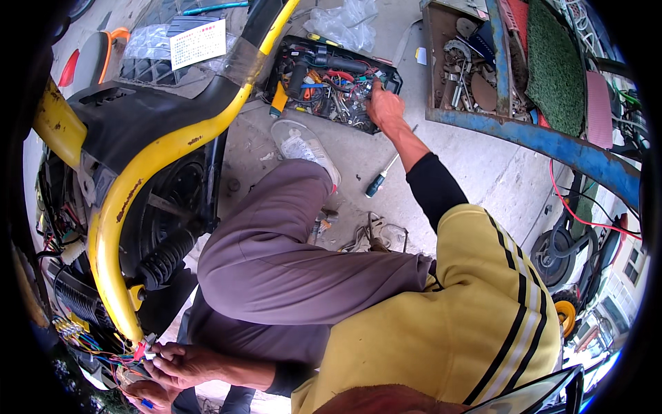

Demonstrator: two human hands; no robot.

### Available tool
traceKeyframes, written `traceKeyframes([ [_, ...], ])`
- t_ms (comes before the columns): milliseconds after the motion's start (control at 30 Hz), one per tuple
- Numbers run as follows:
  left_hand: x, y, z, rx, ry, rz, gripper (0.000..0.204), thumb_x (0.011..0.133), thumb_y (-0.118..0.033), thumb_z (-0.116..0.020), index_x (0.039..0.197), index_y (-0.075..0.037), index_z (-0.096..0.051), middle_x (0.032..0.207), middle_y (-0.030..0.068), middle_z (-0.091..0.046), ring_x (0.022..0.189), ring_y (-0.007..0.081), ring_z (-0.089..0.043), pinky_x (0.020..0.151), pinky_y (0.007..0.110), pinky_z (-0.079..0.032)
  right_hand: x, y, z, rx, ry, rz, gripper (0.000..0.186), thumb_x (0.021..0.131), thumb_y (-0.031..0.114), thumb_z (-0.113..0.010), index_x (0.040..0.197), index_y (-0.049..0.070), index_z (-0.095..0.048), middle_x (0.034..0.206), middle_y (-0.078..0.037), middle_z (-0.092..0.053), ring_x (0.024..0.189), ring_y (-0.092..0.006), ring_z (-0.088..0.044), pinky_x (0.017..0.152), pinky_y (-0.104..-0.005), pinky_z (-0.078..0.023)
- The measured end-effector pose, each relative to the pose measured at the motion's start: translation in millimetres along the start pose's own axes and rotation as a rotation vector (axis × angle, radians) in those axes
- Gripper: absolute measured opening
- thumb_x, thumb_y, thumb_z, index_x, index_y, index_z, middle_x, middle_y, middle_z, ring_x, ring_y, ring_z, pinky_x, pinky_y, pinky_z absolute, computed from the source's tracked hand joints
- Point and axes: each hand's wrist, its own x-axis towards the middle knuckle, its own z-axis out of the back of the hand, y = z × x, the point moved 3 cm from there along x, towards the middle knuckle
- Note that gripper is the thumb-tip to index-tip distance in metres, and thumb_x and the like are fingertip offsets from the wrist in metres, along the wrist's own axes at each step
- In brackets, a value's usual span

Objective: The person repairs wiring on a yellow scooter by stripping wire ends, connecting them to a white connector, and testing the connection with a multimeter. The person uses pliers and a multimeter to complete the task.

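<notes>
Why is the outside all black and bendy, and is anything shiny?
In the head view, a black border rings the fisheye picture, and the blue metal beam looks bowed; in the head view, pale glare streaks the yellow frame; also in the head view, the right hand looks fairly clear.

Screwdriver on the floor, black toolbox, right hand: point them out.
Screwdriver (376, 185): head view, on its teal handle.
Black toolbox (396, 83): head view, on its right wall.
Right hand (386, 108): head view, back of hand.

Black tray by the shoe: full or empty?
Well filled: tools and small metal parts crowd the black tray, right hand at one end.
</notes>
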Motion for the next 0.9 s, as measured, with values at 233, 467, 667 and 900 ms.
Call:
traceKeyframes([
  [233,5,-6,-9,-0.193,-0.004,0.086,0.022,0.099,-0.003,-0.064,0.119,0.005,-0.061,0.119,0.0177,-0.066,0.077,0.0169,-0.068,0.055,0.020,-0.051,30,-12,-26,-0.228,0.045,0.204,0.035,0.091,0.009,-0.054,0.123,-0.005,-0.060,0.099,-0.021,-0.076,0.092,-0.0361,-0.076,0.085,-0.0495,-0.058],
  [467,2,-15,-15,-0.099,-0.006,0.042,0.025,0.100,-0.003,-0.063,0.124,0.002,-0.059,0.123,0.0165,-0.063,0.082,0.0182,-0.070,0.058,0.021,-0.053,37,-48,-13,0.389,0.304,0.376,0.027,0.082,0.023,-0.074,0.091,-0.002,-0.067,0.078,-0.011,-0.068,0.069,-0.0260,-0.064,0.062,-0.0422,-0.048],
  [667,10,2,-3,-0.302,0.022,0.156,0.026,0.096,0.004,-0.067,0.121,-0.002,-0.059,0.130,0.0164,-0.059,0.084,0.0203,-0.071,0.056,0.021,-0.053,15,-65,-15,0.879,0.855,-0.035,0.033,0.098,0.030,-0.071,0.077,0.013,-0.052,0.058,0.008,-0.032,0.047,-0.0068,-0.026,0.045,-0.0307,-0.020],
  [900,4,-15,-9,0.458,0.100,-0.350,0.025,0.096,0.004,-0.067,0.119,0.000,-0.059,0.129,0.0168,-0.060,0.079,0.0187,-0.070,0.054,0.022,-0.052,5,-61,-12,0.910,0.818,-0.109,0.034,0.103,0.028,-0.066,0.078,0.014,-0.048,0.060,0.008,-0.030,0.049,-0.0067,-0.024,0.045,-0.0298,-0.018],
])
